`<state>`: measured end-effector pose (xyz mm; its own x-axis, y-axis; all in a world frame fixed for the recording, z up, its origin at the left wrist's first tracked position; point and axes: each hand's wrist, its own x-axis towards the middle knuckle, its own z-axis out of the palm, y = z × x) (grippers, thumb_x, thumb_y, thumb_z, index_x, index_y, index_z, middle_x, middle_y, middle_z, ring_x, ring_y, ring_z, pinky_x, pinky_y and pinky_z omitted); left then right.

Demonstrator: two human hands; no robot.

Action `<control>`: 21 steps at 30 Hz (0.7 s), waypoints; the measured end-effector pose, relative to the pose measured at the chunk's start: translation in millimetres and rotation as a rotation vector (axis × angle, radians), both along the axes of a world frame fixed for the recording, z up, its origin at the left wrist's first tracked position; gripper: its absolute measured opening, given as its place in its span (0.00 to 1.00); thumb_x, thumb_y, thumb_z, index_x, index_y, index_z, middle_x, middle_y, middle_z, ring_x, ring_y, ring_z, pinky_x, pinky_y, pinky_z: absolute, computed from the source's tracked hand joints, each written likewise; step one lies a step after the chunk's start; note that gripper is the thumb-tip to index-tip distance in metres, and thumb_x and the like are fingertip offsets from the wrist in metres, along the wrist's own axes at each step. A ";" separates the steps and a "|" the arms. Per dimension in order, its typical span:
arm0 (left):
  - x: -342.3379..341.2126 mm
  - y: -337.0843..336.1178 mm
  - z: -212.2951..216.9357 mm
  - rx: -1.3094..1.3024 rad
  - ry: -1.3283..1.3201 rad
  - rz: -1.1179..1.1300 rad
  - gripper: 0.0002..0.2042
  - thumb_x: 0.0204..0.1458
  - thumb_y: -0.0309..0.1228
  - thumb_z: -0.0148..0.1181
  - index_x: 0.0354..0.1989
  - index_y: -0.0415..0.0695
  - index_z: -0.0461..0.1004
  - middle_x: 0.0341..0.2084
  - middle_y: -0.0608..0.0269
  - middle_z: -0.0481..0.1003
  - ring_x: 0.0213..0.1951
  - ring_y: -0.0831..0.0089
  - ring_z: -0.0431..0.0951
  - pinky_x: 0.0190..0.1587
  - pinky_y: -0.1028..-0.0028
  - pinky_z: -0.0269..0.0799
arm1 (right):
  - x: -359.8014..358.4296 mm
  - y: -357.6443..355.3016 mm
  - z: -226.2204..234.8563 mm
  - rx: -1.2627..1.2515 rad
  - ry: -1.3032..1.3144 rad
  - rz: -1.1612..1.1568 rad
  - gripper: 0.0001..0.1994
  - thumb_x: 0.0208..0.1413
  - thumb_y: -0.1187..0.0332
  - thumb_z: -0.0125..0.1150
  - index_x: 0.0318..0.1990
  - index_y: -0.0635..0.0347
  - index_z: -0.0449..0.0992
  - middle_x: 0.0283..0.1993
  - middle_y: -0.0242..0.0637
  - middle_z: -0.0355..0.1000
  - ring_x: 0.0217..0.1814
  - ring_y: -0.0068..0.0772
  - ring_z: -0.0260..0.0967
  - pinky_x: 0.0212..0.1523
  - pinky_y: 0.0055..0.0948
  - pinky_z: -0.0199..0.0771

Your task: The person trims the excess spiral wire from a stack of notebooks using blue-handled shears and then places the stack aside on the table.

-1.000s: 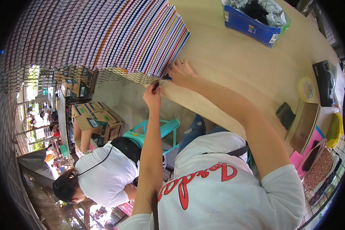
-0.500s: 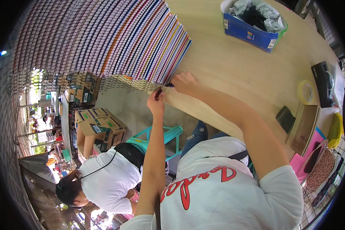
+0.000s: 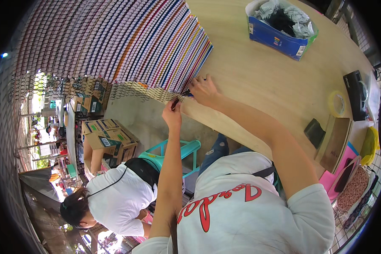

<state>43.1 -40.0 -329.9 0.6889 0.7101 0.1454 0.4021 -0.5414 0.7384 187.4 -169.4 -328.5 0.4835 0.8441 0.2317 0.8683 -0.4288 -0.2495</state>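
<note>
Coloured rows [image 3: 156,51] fill the netting [image 3: 147,92], seemingly all but its lower edge, where the left hand [image 3: 172,117] pinches a dark piece [image 3: 174,104] and the right hand [image 3: 204,91] half-curls, hold unclear.

The tabletop [image 3: 258,80] looks evenly lit, lower left overexposed, edges fisheye-bent.

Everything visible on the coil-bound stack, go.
The coil-bound stack fills the upper left and runs out of frame at the top: white, paper-like edges side by side, with orange, blue, red and yellow lines. Dark, wire-like coils cover it, some showing as open mesh past its lower side. Its right end lies on the pale table. The right hand is at its near corner, the left hand just below; contact is unclear.
</note>
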 end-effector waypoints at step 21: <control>0.7 3.5 0.4 -0.076 -0.052 0.010 0.10 0.52 0.22 0.64 0.41 0.32 0.79 0.32 0.57 0.81 0.34 0.76 0.79 0.41 0.76 0.75 | 9.7 10.5 -8.1 -0.050 0.240 0.062 0.06 0.48 0.68 0.60 0.33 0.55 0.78 0.31 0.40 0.78 0.35 0.45 0.78 0.34 0.43 0.75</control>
